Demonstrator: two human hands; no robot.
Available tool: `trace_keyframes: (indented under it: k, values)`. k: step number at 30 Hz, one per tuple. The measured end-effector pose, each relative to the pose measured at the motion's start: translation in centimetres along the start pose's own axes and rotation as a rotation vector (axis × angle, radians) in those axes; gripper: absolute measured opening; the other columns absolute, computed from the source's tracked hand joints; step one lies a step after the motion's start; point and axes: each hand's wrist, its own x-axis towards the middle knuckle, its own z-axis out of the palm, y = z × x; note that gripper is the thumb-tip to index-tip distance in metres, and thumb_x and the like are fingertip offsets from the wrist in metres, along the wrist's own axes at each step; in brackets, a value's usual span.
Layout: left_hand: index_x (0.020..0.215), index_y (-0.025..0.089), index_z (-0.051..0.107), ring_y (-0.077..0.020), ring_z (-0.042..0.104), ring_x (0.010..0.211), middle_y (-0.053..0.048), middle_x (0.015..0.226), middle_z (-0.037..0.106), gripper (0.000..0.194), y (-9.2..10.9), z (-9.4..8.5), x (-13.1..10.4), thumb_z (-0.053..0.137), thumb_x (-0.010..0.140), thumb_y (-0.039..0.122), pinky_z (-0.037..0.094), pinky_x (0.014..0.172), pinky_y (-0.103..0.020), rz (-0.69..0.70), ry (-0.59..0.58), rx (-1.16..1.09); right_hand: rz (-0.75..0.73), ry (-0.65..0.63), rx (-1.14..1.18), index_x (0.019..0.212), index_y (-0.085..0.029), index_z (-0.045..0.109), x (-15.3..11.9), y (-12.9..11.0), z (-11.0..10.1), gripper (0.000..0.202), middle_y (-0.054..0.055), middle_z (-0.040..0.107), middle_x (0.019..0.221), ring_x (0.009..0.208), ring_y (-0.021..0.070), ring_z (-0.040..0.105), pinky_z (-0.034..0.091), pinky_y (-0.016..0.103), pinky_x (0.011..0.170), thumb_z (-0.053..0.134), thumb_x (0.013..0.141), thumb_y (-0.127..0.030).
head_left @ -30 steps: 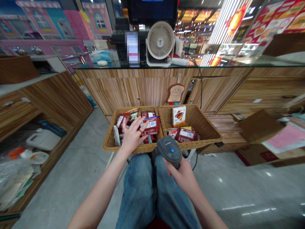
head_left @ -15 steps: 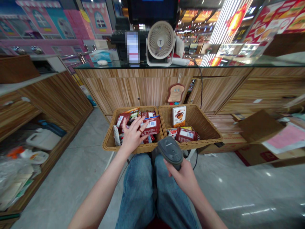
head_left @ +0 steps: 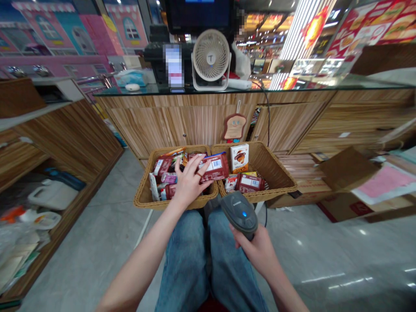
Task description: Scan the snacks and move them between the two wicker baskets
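My left hand [head_left: 189,181] grips the left end of a dark red snack packet [head_left: 215,167] with a white barcode label. It holds the packet up over the rim between the two baskets. Below that hand, the left wicker basket [head_left: 141,190] is filled with several packets, among them a purple one [head_left: 169,178]. My right hand [head_left: 255,242] is wrapped round a dark grey barcode scanner [head_left: 239,213], whose blue light shows on top. In the right wicker basket [head_left: 279,167] stand a white and orange box [head_left: 239,158] and, nearer me, another dark red packet [head_left: 250,183].
Beyond the baskets rises a wood-grain counter [head_left: 149,123] with a white fan [head_left: 211,60], a phone [head_left: 173,65] and a monitor [head_left: 199,15]. A cable [head_left: 269,117] hangs down its front. Cardboard boxes [head_left: 344,206] stand on the right; an open shelf [head_left: 39,160] is on the left.
My left hand has moved the dark red packet rightward, off the left basket's contents toward the right basket. The scanner has shifted slightly right and down, and its blue light has come on.
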Motion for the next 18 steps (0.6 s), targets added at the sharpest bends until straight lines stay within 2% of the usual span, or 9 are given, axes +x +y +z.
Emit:
trace_keyframes:
  k: [5,7,9,11,13,16,18]
  values:
    - [0.16,0.032,0.042,-0.0337,0.041,0.154,-0.013,0.165,0.047,0.085,3.8,3.0,3.6,0.083,0.086,0.042,0.002,0.129,-0.07,0.118,-0.205,-0.08,0.003,0.005,0.019,0.066,-0.024,0.058,0.0,-0.5,-0.1,0.035,0.001,0.064,0.051,0.047,0.0189,0.061,0.049,0.027,0.05,0.066,0.092,-0.045]
    - [0.161,0.033,0.04,-0.0345,0.032,0.159,-0.011,0.169,0.04,0.086,4.7,3.7,4.4,0.082,0.087,0.044,0.003,0.128,-0.072,0.13,-0.251,-0.085,0.007,0.01,0.015,0.065,-0.024,0.058,0.0,-0.5,-0.3,0.036,0.001,0.064,0.051,0.047,0.0189,0.061,0.049,0.027,0.05,0.067,0.092,-0.045]
    - [0.163,0.031,0.037,-0.0359,0.027,0.16,-0.012,0.172,0.034,0.086,4.7,4.0,4.4,0.077,0.09,0.051,0.005,0.128,-0.072,0.096,-0.26,-0.083,0.013,0.014,0.011,0.065,-0.024,0.057,-0.1,-0.4,-0.4,0.037,0.001,0.064,0.051,0.047,0.0191,0.061,0.049,0.027,0.051,0.067,0.092,-0.046]
    - [0.164,0.031,0.036,-0.0376,0.029,0.16,-0.013,0.172,0.033,0.083,3.8,3.9,4.0,0.069,0.094,0.058,0.007,0.127,-0.071,0.029,-0.249,-0.07,0.022,0.012,0.012,0.064,-0.024,0.057,-0.2,-0.1,-0.5,0.038,0.001,0.064,0.051,0.048,0.0192,0.061,0.049,0.027,0.052,0.067,0.092,-0.047]
    - [0.165,0.033,0.034,-0.0376,0.032,0.158,-0.011,0.169,0.04,0.075,2.1,3.6,3.4,0.058,0.1,0.06,0.006,0.128,-0.07,-0.063,-0.237,-0.05,0.023,0.009,0.007,0.064,-0.024,0.057,-0.2,0.2,-0.5,0.037,0.001,0.064,0.052,0.048,0.0193,0.062,0.049,0.027,0.052,0.066,0.092,-0.046]
    - [0.165,0.035,0.035,-0.0341,0.037,0.156,-0.005,0.163,0.05,0.058,-1.4,3.0,3.0,0.037,0.109,0.049,0.005,0.128,-0.071,-0.19,-0.212,-0.023,-0.002,0.013,-0.027,0.066,-0.024,0.058,-0.2,0.5,-0.4,0.035,0.001,0.064,0.052,0.049,0.0194,0.062,0.048,0.028,0.054,0.064,0.093,-0.044]
    - [0.162,0.033,0.042,-0.0337,0.038,0.156,-0.005,0.165,0.047,0.053,-3.8,2.9,3.2,0.03,0.111,0.042,0.006,0.127,-0.073,-0.244,-0.193,0.005,-0.024,0.016,-0.046,0.066,-0.023,0.059,-0.1,0.5,-0.2,0.033,0.001,0.064,0.053,0.051,0.0197,0.062,0.049,0.028,0.056,0.063,0.094,-0.042]
